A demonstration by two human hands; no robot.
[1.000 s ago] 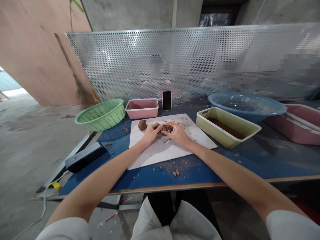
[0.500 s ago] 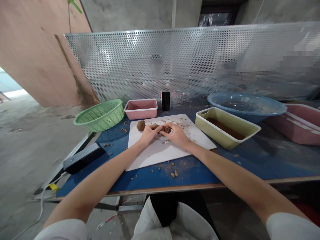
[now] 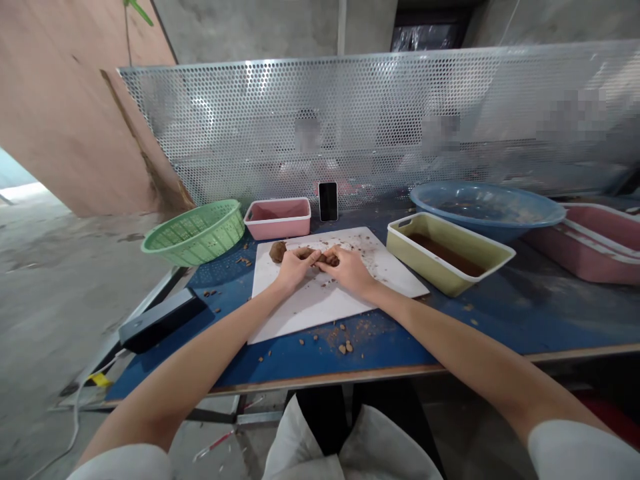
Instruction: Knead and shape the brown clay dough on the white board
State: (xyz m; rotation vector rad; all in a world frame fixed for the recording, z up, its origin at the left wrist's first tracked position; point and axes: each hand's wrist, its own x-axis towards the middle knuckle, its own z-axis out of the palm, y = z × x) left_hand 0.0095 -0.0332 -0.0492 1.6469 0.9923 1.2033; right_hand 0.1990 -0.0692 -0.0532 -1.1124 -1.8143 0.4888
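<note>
Over a white board (image 3: 295,315), my left hand (image 3: 295,269) and my right hand (image 3: 352,271) meet with fingers and thumbs closed on a lump of brown clay (image 3: 329,260). The fingers hide part of the lump, so its full shape does not show. A rounder ball of the same clay (image 3: 278,251) rests on the board just left of my left hand. Brown crumbs are scattered on the board around both hands.
A green basket (image 3: 200,237) and a pink tub (image 3: 280,229) stand at the back left, near an upright phone (image 3: 329,202). To the right are a yellow-green tub (image 3: 425,263) of brown liquid, a blue basin (image 3: 490,207) and another pink tub (image 3: 590,253). A dark box (image 3: 163,320) lies left.
The whole view has shifted slightly. My thumbs and fingers have moved a little on the clay; both hands keep hold of it.
</note>
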